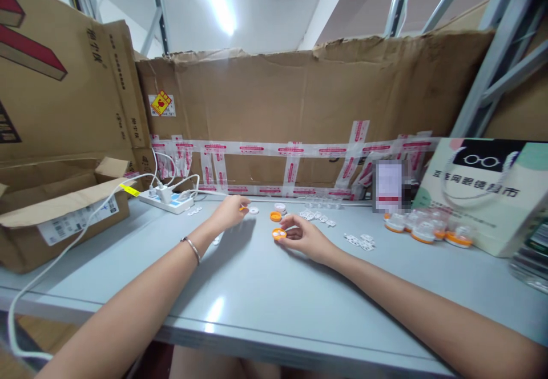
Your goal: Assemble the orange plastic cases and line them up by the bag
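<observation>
Nearest us, our left forearm [124,305] and right forearm [411,305] reach in over the front edge of the grey table [265,293]. With the thumb and fingers of our right hand [305,239] we grip an orange cap [275,234] by its side; it sits at the fingertips, left of the palm, open face up, with white bits [280,234] inside. Just beyond those fingertips lies a second orange cap [275,217], and behind that a white round piece [279,208].

Our left hand [230,212] is closed, fingertips pinching a small orange piece [244,209] mostly hidden from us; a white disc [254,210] lies just to their right. We wear a bracelet [194,246] on that wrist.

Beyond our right hand is a cluster of small white parts [314,216], and to its right another white cluster [360,242]. Farther right we see clear domes with orange rims [423,228], a paper bag [471,213] and a bottle [533,253]. Left of our left hand are a power strip [166,201] and, farther out, an open carton [81,225]; a large cardboard panel [265,99] stands behind both hands.
</observation>
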A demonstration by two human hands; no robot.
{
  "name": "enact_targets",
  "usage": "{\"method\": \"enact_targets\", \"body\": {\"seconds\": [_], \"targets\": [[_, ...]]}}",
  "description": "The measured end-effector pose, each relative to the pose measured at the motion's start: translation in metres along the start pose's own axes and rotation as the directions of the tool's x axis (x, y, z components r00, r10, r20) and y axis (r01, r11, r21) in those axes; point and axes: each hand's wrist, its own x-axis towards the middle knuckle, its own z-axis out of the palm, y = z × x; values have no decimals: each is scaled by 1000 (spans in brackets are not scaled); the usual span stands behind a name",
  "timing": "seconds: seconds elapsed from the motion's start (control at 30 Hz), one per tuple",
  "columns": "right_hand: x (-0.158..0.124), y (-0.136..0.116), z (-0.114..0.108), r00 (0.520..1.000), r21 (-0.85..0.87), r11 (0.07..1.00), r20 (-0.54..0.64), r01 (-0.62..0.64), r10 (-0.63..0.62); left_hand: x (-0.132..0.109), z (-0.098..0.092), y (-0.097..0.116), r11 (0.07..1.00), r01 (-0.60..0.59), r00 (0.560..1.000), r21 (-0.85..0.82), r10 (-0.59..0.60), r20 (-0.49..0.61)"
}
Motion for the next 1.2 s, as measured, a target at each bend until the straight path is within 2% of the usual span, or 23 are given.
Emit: {"method": "enact_targets", "body": {"seconds": [0.13,0.3,0.43,0.6,0.73,0.87,1.0,1.1,1.2], "targets": [[1,-3,0,992,116,985,-14,-124,127,6,16,-14,998,-7,1000,58,6,13],[1,-8,-1,979,179,965,-40,-190,200,7,30,-9,990,-112,991,87,105,78],[2,-9,-1,971,159,962,-52,-222,233,5,32,-2,987,-127,990,101,120,70],[1,-13,0,957,98,953,-11,-288,290,2,33,3,984,-152,988,89,148,46],[2,-12,0,958,102,952,8,-287,288,11,32,13,979,-196,979,52,192,65],[2,-8,-1,965,142,955,59,-260,254,37,32,30,983,-184,979,20,182,97],[2,-7,-3,966,204,946,114,-252,233,62,39,45,985,-172,977,0,171,127],[2,-7,-3,967,224,943,123,-245,221,70,47,49,988,-154,974,-1,152,166],[3,-6,-3,971,249,940,122,-232,207,70,51,49,993,-120,980,-4,119,157]]}}
